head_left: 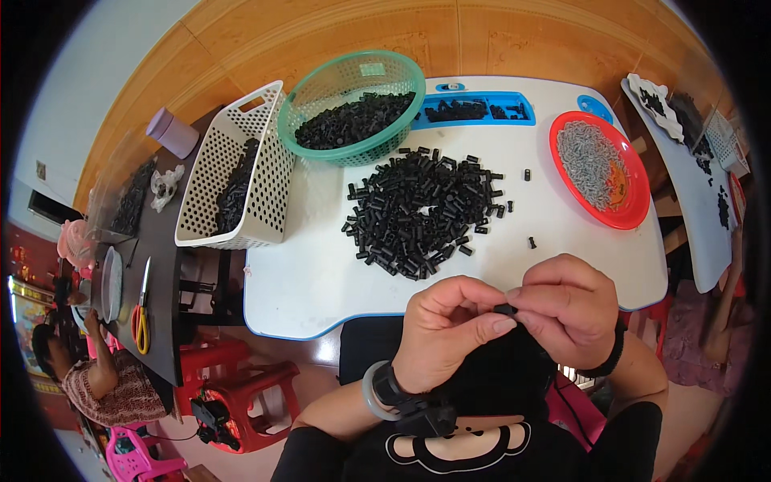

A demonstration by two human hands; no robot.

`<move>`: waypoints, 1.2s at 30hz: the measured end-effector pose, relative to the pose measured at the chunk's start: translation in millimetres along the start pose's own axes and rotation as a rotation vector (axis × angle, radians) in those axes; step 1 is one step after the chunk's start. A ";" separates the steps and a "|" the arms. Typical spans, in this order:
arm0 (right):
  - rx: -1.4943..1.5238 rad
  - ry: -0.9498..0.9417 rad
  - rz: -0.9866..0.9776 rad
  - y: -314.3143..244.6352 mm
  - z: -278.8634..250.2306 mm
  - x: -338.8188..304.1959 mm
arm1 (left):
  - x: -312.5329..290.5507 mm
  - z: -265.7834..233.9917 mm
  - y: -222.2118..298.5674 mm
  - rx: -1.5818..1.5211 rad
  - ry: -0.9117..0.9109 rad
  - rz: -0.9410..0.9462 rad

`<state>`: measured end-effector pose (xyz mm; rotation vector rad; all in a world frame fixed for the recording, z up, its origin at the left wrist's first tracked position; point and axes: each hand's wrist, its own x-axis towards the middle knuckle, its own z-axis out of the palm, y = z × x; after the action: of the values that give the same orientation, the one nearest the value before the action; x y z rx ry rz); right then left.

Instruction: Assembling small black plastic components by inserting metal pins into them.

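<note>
In front of my chest, just off the table's near edge, my left hand pinches a small black plastic part between thumb and forefinger. The fingertips of my right hand are pressed together against the part's right end; whatever lies between them is hidden. Beyond my hands spreads a loose heap of short black cylindrical pieces on the white table. A few similar pieces lie apart on its right side, one of them a small black piece close to my right hand.
A red plate holds grey screw-like pieces. Behind the heap stand a green basket of black parts and a blue tray. At left are a white basket, scissors on a dark table and a seated person.
</note>
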<state>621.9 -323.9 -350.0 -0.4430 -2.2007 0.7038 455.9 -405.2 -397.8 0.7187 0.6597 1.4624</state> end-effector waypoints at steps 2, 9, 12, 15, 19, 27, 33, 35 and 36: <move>-0.031 -0.006 -0.022 -0.7 0.5 -2.2 | -2.1 1.6 1.7 0.072 0.003 0.000; -0.049 -0.053 -0.022 11.5 -2.2 -14.0 | 3.7 -8.0 -2.1 0.369 -0.108 -0.042; -0.100 -0.041 0.021 16.0 -5.9 -19.3 | 6.2 -4.4 -10.0 0.176 -0.023 -0.081; -0.230 -0.005 0.130 38.8 -28.6 -28.1 | 10.8 -18.1 -17.2 0.304 0.091 -0.059; -0.580 0.080 0.409 100.0 -88.8 -52.4 | 20.9 -30.9 -36.7 0.418 0.131 0.041; -0.755 -0.187 0.721 155.9 -131.0 -62.0 | 30.7 -41.2 -49.6 0.531 0.113 0.045; -0.700 -0.213 0.741 178.4 -132.8 -60.6 | 34.9 -48.0 -50.1 0.614 0.057 0.033; -0.677 -0.197 0.737 182.4 -134.3 -62.5 | 35.0 -46.7 -50.3 0.618 0.053 0.074; -0.678 -0.201 0.736 182.7 -134.4 -62.0 | 35.1 -47.5 -51.0 0.615 0.057 0.073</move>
<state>780.1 -165.7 -422.6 -1.6392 -2.4228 0.3349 452.0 -367.7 -466.0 1.1833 1.1596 1.3513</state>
